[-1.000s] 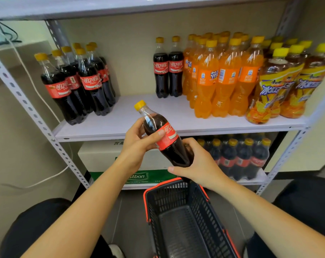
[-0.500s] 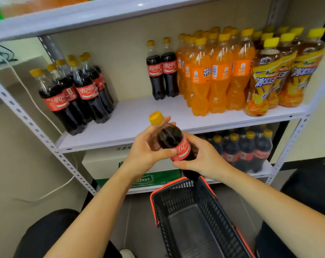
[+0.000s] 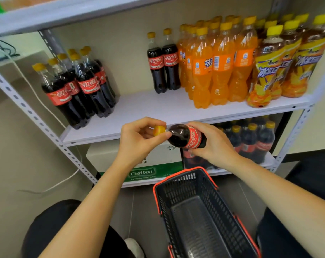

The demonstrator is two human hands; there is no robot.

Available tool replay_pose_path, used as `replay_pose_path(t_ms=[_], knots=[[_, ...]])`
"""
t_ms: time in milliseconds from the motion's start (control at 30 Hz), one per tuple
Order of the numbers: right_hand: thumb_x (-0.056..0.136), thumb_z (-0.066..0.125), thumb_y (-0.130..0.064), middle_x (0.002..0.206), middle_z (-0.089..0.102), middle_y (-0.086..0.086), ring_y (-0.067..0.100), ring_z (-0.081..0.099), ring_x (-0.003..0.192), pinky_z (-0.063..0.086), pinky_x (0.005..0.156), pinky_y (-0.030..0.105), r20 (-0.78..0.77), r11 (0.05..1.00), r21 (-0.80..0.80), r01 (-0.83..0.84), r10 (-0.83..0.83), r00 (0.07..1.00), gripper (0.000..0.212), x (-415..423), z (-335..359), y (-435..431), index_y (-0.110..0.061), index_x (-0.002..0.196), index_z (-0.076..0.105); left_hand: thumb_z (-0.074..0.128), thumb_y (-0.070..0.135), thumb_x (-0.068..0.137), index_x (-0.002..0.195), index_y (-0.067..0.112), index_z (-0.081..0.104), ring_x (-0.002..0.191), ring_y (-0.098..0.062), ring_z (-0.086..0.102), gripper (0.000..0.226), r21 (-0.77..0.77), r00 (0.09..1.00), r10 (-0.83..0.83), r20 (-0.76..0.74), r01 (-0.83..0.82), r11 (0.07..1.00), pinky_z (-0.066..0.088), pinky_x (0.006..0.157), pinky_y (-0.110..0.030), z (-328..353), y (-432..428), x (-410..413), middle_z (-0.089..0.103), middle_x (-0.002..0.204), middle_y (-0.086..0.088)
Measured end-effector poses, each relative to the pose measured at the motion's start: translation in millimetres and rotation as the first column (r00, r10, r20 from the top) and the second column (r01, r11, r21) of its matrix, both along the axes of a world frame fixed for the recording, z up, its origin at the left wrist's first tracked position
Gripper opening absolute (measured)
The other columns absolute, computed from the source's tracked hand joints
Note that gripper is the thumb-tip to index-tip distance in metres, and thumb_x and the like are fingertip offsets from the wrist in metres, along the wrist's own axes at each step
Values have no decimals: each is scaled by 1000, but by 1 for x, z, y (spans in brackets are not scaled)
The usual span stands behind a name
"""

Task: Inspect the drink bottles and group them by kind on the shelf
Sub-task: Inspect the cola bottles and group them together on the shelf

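White shelf (image 3: pixel 148 108): cola bunch (image 3: pixel 79 86) on left, 2 colas (image 3: pixel 163 67) in mid, orange sodas (image 3: pixel 219 67), tea bottles (image 3: pixel 280 67) on rt. We hold cola bottle (image 3: pixel 185 136) sideways, just in front of shelf edge: our left hand (image 3: pixel 137 140) pinches cap (image 3: pixel 158 130), right hand (image 3: pixel 215 144) grips body. Basket (image 3: pixel 199 220) below.

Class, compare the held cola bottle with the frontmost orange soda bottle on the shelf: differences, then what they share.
The cola bottle lies nearly sideways between the left hand and right hand; the orange soda bottle stands upright on the shelf. The cola bottle holds dark liquid, the orange soda bottle bright orange. The cola bottle's label is red, the orange soda bottle's orange. Both have yellow caps.
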State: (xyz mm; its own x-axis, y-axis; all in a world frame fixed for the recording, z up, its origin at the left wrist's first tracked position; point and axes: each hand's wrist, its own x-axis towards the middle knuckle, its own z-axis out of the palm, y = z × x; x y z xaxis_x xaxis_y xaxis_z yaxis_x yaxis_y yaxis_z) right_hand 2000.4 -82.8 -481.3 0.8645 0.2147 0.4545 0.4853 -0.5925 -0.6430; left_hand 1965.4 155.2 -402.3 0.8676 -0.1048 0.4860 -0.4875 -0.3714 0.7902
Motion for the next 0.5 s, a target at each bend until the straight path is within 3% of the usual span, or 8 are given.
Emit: replay_pose_path(t_ms=[133,233,333,433,500], knots=[[67,93,-25,128,64,-8,16,56,118,47,101,40,21,1000,-18,17,-16,1000,80,-1,2,1,-34,137,54,77,4,87,86,12,80,74,-23,73,9,-142,994,-30,-107,15,990,61,69,-34,0,-2,1,78,86,-9],[69,93,-25,127,64,-8,16,56,118,47,101,40,34,999,-32,1,0,999,79,-1,3,2,-32,138,55,66,-4,92,76,17,81,78,-24,74,30,-254,988,-43,-150,4,967,60,65,-28,-1,0,4,78,85,-9],[68,92,-25,120,60,-15,11,52,113,43,95,30,13,1000,23,0,0,1000,77,0,3,1,-38,134,54,73,13,89,91,18,82,92,-22,74,11,-387,969,-165,-182,83,918,59,73,-25,0,1,3,79,98,-9],[67,93,-24,113,57,-28,2,51,109,37,90,16,-24,995,100,-12,15,1000,81,-2,5,0,-43,133,51,74,15,86,101,23,81,105,-24,73,18,-477,953,-247,-176,136,868,58,88,-30,-2,0,3,78,108,-10],[66,94,-23,116,61,-30,0,57,109,43,93,17,-65,988,149,-44,54,996,80,-3,7,0,-42,132,54,74,13,86,104,21,80,111,-27,71,20,-462,963,-236,-132,151,874,56,94,-37,-2,0,3,76,113,-11]])
